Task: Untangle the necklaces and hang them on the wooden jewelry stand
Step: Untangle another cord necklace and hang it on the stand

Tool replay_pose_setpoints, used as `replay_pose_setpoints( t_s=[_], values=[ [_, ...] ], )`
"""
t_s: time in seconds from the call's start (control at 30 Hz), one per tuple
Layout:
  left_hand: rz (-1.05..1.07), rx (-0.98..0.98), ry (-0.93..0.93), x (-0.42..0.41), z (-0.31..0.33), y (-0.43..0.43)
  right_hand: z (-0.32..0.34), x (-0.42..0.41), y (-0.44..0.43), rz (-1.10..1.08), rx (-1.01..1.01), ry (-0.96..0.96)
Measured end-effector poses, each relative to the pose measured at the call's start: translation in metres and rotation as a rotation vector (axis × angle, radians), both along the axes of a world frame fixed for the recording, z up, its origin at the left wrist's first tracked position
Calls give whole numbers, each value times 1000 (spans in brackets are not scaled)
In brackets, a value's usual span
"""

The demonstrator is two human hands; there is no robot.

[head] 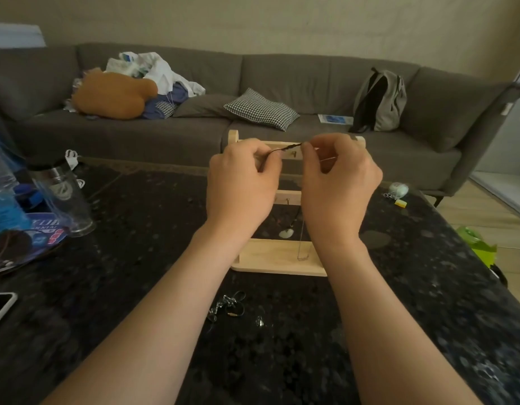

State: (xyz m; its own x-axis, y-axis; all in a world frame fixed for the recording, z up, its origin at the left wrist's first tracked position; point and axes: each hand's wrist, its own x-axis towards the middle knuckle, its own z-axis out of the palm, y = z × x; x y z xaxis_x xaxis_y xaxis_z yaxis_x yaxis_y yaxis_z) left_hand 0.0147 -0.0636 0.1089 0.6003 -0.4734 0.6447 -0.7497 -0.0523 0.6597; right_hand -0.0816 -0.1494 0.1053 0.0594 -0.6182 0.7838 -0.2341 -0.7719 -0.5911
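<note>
Your left hand [242,182] and right hand [339,176] each pinch an end of a dark cord necklace [286,148], stretched almost level, left to right, along the top bar of the wooden jewelry stand [277,258].

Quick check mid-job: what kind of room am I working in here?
Most likely a home living room: a long grey sofa with a checked cushion and a backpack behind a dark speckled coffee table.
</note>
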Motion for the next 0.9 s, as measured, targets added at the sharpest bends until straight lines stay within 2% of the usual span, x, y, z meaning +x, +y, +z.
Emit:
replay_pose_setpoints(
  t_s=[0.07, 0.2, 0.37, 0.5, 0.7, 0.9],
  values=[
    [40, -31, 5, -2, 0, -5, -1, 2, -3, -48, -23, 49],
    [101, 24, -18, -3, -4, -12, -6, 4, -8, -88, -68, 134],
    [40, 118, 26, -9, -16, -13, -19, 4, -7, -54, -87, 274],
    [-44, 177, 125, -7, -22, -16, -22, 1, -8, -23, -66, 276],
    [-98, 290, 172, -10, -34, -6, -29, -13, -2, -6, 14, 343],
    [84, 377, 104, -2, -39, 23, -30, -28, 14, 73, 52, 309]
  ],
)
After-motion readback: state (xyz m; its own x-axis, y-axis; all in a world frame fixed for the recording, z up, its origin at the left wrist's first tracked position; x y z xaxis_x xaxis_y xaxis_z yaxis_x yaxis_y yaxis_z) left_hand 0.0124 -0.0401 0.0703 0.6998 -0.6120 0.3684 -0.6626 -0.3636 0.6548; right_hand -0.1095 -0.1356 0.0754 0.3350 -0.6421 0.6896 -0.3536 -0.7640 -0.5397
